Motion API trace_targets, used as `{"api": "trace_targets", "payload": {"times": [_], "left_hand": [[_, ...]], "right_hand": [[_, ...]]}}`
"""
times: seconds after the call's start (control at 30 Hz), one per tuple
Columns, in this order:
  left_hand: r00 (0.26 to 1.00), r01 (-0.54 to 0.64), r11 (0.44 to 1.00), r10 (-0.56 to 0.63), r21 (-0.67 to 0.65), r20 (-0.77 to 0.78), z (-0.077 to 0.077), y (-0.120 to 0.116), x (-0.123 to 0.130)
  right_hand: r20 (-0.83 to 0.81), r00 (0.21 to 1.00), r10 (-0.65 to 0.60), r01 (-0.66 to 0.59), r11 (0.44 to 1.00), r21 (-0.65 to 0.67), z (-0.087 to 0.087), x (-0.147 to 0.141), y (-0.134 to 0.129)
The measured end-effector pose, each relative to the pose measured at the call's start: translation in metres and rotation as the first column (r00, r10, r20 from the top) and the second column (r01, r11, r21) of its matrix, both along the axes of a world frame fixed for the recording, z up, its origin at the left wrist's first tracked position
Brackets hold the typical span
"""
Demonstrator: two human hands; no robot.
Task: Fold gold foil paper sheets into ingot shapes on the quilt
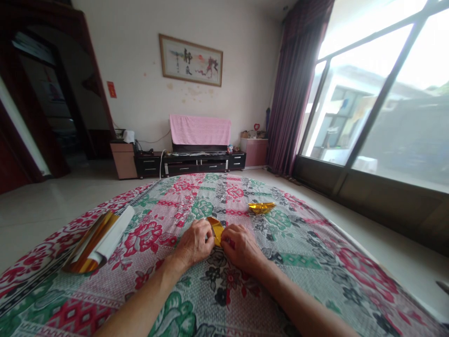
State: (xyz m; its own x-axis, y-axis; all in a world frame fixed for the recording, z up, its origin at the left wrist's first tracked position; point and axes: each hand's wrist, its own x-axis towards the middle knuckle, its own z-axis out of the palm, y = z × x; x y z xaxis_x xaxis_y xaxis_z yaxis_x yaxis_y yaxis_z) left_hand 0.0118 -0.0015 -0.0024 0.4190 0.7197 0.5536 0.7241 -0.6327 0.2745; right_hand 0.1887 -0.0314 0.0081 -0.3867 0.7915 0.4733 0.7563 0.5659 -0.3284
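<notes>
Between my two hands, at the middle of the table, is a piece of gold foil paper (216,229), partly folded. My left hand (198,238) is closed with its fingers curled on the paper's left side. On the right side, my right hand (238,241) pinches the same piece; its fingertips are partly hidden. A finished-looking folded gold paper boat shape (261,208) rests on the cloth beyond my right hand, apart from it. To the left lies a stack of gold foil sheets (89,245), some curled to show white backs.
A floral tablecloth (224,290) in red, green and grey covers the round table. Past the table stand a low black cabinet (196,164) and a screen under a pink cloth (199,130). Large windows and a purple curtain (298,89) are at the right, a doorway at the left.
</notes>
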Motion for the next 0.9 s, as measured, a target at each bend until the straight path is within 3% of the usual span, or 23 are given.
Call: {"api": "trace_targets", "payload": {"times": [0.9], "left_hand": [[1.000,0.013,1.000,-0.013,-0.029,0.008,0.0043,-0.0015,0.0000]], "right_hand": [[-0.022,1.000,0.004,-0.004,1.000,0.008,-0.0006,0.0006,-0.0004]]}}
